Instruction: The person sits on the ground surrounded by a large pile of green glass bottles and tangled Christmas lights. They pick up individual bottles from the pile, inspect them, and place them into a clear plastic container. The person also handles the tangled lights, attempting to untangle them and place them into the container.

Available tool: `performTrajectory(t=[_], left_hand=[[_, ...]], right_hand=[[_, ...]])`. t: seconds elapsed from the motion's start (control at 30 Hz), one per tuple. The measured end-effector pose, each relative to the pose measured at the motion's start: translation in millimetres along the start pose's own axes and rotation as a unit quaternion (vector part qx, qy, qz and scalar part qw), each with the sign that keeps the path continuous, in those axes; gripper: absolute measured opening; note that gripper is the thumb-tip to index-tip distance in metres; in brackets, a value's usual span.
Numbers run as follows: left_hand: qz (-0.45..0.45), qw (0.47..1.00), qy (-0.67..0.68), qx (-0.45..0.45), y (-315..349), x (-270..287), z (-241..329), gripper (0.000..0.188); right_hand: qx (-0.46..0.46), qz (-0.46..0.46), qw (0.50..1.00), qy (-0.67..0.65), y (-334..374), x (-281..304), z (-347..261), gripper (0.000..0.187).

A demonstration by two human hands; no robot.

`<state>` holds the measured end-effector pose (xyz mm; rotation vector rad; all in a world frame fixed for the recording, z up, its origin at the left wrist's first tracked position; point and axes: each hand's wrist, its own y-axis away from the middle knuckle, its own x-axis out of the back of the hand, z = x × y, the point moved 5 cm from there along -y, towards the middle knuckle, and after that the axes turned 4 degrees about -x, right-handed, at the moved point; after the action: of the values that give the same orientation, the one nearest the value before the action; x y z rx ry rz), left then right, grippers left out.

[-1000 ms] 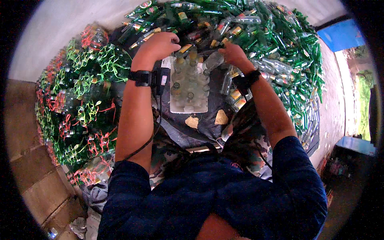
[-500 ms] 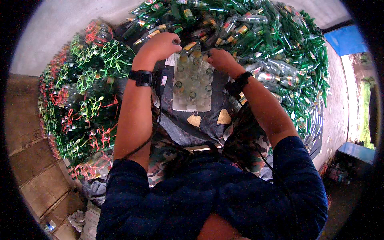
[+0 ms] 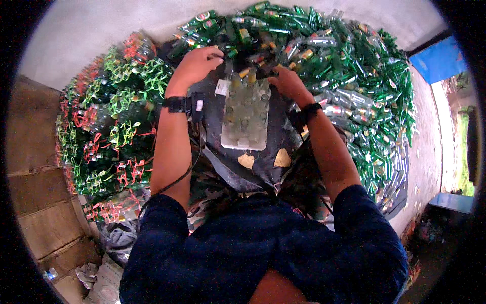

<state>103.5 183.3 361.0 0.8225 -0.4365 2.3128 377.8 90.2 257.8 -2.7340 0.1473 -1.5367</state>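
A pale flat tray filled with upright clear glass bottles rests on a dark cloth on my lap. At the tray's far left corner my left hand is curled over the edge of the green bottle pile. At the far right corner my right hand touches the bottles there. Whether either hand grips a bottle is hidden by the fingers. Both wrists wear black bands.
A large heap of loose green glass bottles spreads ahead and to the right. On the left lie bundles of bottles tied with green and red straps. Brick paving is at the far left, a blue panel at the upper right.
My right hand has moved from above the tray toward its far right corner. My left hand stays at the far left corner. The view has shifted slightly.
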Motion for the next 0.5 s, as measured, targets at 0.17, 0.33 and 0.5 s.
performTrajectory(t=[0.17, 0.33, 0.5], left_hand=[[0.24, 0.946, 0.216, -0.005, 92.4, 68.9, 18.7, 0.027], [0.257, 0.935, 0.23, 0.089, 230.7, 64.9, -2.8, 0.019], [0.117, 0.92, 0.193, 0.321, 401.8, -28.1, -102.9, 0.016]], right_hand=[[-0.046, 0.042, 0.988, -0.143, 29.7, 32.0, 2.4, 0.03], [-0.119, 0.043, 0.954, -0.271, 60.0, 45.8, 0.2, 0.028], [-0.068, 0.04, 0.964, -0.253, 53.6, 37.3, 22.6, 0.029]])
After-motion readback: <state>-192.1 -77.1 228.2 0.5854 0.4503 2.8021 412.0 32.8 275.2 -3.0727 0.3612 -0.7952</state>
